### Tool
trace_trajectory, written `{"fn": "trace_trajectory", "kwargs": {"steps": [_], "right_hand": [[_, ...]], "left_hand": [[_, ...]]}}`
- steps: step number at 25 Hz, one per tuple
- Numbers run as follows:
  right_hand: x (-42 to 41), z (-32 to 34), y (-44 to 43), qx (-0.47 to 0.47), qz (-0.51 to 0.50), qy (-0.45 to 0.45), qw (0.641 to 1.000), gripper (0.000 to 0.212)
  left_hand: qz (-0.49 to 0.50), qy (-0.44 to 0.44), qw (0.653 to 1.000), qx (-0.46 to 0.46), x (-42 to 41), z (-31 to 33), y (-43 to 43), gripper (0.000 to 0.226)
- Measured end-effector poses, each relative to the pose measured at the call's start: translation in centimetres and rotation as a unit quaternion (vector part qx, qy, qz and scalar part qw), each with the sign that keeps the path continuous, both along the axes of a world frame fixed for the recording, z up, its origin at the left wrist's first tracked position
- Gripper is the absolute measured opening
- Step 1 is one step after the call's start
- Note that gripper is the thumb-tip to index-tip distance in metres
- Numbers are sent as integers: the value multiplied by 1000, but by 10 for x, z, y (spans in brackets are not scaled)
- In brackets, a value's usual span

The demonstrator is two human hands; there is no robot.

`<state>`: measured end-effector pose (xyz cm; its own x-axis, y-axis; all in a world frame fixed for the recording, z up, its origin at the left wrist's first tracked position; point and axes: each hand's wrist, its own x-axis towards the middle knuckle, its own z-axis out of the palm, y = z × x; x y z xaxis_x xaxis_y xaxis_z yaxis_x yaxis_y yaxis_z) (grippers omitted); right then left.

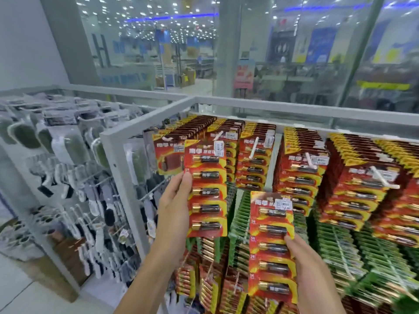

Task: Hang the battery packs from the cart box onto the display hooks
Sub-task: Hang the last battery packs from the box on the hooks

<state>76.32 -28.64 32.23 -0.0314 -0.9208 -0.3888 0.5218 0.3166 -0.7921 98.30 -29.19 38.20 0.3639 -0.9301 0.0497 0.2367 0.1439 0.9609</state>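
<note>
1. Your left hand (174, 205) grips a red battery pack (206, 189) by its left edge, held up at the top-left hook (216, 136); probably not hung yet, blurry.
2. Your right hand (310, 268) grips a 2nd pack (272, 243) by its right edge, lower, in front of the green packs (335, 250).

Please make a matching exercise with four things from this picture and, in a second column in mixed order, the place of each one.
Things:
1. red five-battery card, upper
2. red five-battery card, lower
3. green packs
4. socks on wire hooks

Places:
A. beyond the white frame post, at the left
B. gripped by the right hand
C. hanging under the top red rows
D. gripped by the left hand

Pairs: 1-D, 2-B, 3-C, 4-A
</note>
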Motion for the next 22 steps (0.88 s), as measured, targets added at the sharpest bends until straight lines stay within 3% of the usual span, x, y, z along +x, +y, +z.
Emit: {"fn": "trace_trajectory", "kwargs": {"steps": [5, 8, 9, 13, 17, 18, 20, 21, 22], "right_hand": [[7, 8, -2, -3, -23, -4, 1000, 56], [9, -2, 0, -8, -27, 19, 999, 92], [9, -2, 1, -13, -33, 8, 999, 92], [3, 11, 6, -45, -47, -2, 998, 74], [-11, 41, 16, -108, -95, 16, 989, 40], [-15, 44, 17, -124, -102, 16, 987, 46], [-22, 48, 17, -127, -113, 55, 984, 79], [-24, 49, 16, -122, -117, 70, 983, 79], [-26, 50, 15, -125, -122, 77, 982, 64]], "left_hand": [[-16, 28, 999, 17, 9, -11, -19, 25], [-19, 12, 999, 25, 13, -16, -35, 26], [-28, 0, 999, 23, 12, -16, -44, 27], [-65, -42, 997, 19, 1, -15, -95, 35], [-41, -39, 998, 28, -5, -25, -142, 46], [-36, -25, 999, 28, -5, -28, -149, 38], [-23, -5, 999, 33, -2, -31, -157, 27], [-20, 1, 999, 32, -1, -33, -159, 25], [-19, 1, 999, 27, 0, -35, -161, 26]]}}
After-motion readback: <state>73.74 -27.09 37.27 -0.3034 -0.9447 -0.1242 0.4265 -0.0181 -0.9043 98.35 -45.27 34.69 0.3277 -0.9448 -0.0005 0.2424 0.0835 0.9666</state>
